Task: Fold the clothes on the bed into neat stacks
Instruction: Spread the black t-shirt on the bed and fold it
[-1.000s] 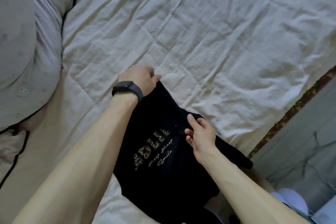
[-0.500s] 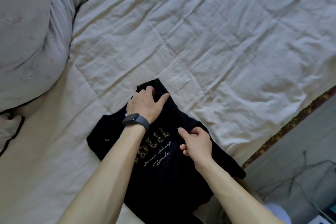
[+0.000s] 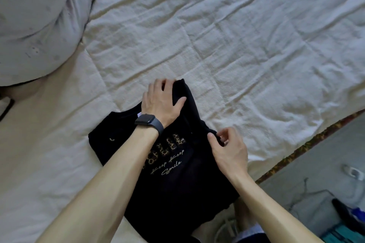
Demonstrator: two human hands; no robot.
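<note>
The big white bed (image 3: pixel 237 45) has a black shirt (image 3: pixel 177 183) lying near its edge. The left hand (image 3: pixel 160 102) presses on the shirt's top, fingers spread. The right hand (image 3: pixel 229 150) pinches the shirt's side. A watch (image 3: pixel 148 120) is on the left wrist.

The left hand (image 3: pixel 161 102) is laid palm-down, fingers spread and thumb extended, pressed on the black shirt (image 3: pixel 177 187). A watch (image 3: pixel 148 120) is worn on that wrist. The right hand (image 3: pixel 230 150) is held nearby, fingers curled, shirt fabric pinched at the thumb. Both forearms are bare.
</note>
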